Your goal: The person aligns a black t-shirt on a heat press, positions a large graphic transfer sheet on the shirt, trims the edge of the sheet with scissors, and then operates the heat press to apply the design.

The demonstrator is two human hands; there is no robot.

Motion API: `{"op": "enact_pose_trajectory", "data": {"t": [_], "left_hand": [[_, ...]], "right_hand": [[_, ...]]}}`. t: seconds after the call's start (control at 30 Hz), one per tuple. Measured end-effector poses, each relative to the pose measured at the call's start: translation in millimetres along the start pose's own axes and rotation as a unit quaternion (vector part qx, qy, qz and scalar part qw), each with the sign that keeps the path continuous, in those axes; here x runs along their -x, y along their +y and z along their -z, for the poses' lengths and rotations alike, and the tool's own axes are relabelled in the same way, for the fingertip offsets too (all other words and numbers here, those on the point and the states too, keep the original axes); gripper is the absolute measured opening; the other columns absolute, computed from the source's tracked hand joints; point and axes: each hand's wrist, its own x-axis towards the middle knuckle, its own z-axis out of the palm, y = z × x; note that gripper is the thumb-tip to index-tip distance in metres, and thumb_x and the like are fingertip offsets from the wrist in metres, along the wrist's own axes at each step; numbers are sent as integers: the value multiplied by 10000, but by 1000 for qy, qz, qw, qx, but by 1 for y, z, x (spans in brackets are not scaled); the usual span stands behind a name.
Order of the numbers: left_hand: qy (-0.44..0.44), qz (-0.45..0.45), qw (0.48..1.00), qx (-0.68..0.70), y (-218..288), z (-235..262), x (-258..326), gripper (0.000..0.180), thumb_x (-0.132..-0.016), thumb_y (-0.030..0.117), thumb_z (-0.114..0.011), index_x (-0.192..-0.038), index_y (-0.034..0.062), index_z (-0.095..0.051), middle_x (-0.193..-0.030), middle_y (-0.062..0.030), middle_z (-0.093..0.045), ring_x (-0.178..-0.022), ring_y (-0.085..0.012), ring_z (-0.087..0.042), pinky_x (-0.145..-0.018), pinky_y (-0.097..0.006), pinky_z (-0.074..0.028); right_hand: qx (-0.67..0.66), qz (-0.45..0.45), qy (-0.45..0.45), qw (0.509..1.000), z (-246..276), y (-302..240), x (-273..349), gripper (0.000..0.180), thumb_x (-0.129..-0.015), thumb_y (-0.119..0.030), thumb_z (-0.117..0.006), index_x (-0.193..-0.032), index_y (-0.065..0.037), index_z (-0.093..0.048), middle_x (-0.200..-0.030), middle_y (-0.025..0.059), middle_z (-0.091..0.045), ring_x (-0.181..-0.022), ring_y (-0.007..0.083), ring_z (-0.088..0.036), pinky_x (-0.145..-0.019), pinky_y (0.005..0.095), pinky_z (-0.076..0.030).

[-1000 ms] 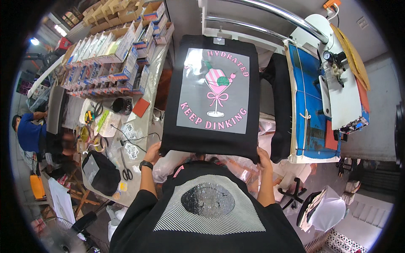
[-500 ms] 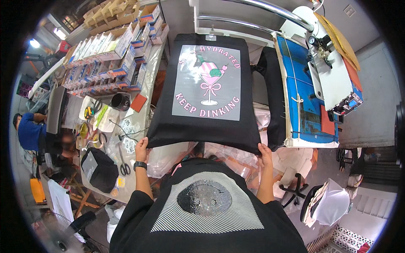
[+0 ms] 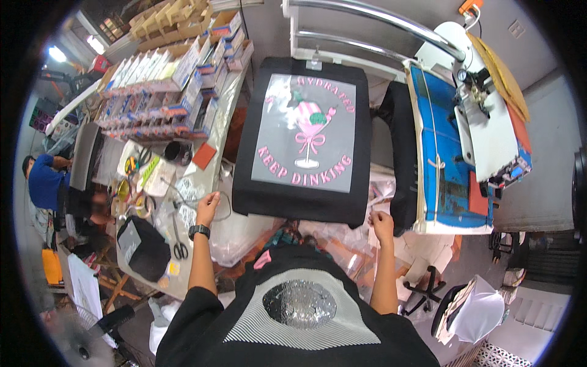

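A black T-shirt [image 3: 367,140] lies flat on the press platen in front of me. A grey transfer sheet [image 3: 275,128] with a pink and white glass design covers its chest. My left hand [image 3: 208,205] hovers just left of the shirt's near left corner, fingers apart and holding nothing. It wears a dark wristwatch. My right hand [image 3: 382,223] sits at the near right corner with its fingers curled. Whether it still touches the hem I cannot tell.
A blue and white press head [image 3: 452,134] is swung aside to the right, and a metal rail [image 3: 367,15] runs behind. The bench [image 3: 202,177] on the left holds scissors [image 3: 178,244], a black bag [image 3: 143,248], tape rolls and racks of small boxes [image 3: 165,85]. A person in blue [image 3: 43,180] is at the far left. Clear plastic bags [image 3: 342,244] lie below the platen.
Both hands gripped the shirt's near hem before. Now the left hand is off it and to the side, and the shirt lies flatter and farther up the platen.
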Motion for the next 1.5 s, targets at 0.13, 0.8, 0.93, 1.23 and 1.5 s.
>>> {"op": "enact_pose_trajectory", "data": {"t": [0.13,0.8,0.93,1.23,1.5], "left_hand": [[-81,102,980,150,65,-33,-76,628,-941,618,-484,-1213,76,-649,-1040,-22,-674,-829,-80,-577,-719,-244,-443],[-9,-92,715,693,202,-63,-356,390,-951,251,-619,-1267,25,-584,-1257,-127,-622,-1129,-262,-604,-997,-381,-471],[99,-104,829,540,217,-67,-361,482,-816,-69,-665,-1279,30,-572,-1174,-103,-646,-1074,-238,-626,-936,-340,-514],[206,-102,916,329,219,-83,-368,446,-733,-62,-605,-1162,21,-692,-1326,-123,-597,-1292,-227,-487,-1106,-311,-313],[109,-61,865,486,212,-71,-367,470,-857,-60,-548,-1324,-14,-567,-1419,-171,-495,-1290,-270,-487,-1091,-338,-370]], "right_hand": [[-192,-53,-5,980,-14,-76,-91,598,-973,-487,-526,-1059,91,-652,-841,86,-681,-572,86,-552,-507,221,-424],[-566,1,73,821,-23,-166,-360,591,-967,-424,-548,-1305,60,-535,-1298,133,-577,-1172,265,-560,-1040,365,-415],[-553,-55,36,831,-17,-151,-373,420,-912,-254,-621,-1179,69,-621,-1124,150,-665,-1001,293,-657,-918,361,-513],[-453,-110,156,871,-18,-143,-365,404,-826,-167,-683,-1138,88,-653,-1104,145,-672,-934,277,-661,-904,344,-505],[-534,-85,164,825,-28,-157,-367,390,-781,-61,-673,-1129,108,-623,-1133,191,-646,-978,309,-647,-908,353,-514]]}}
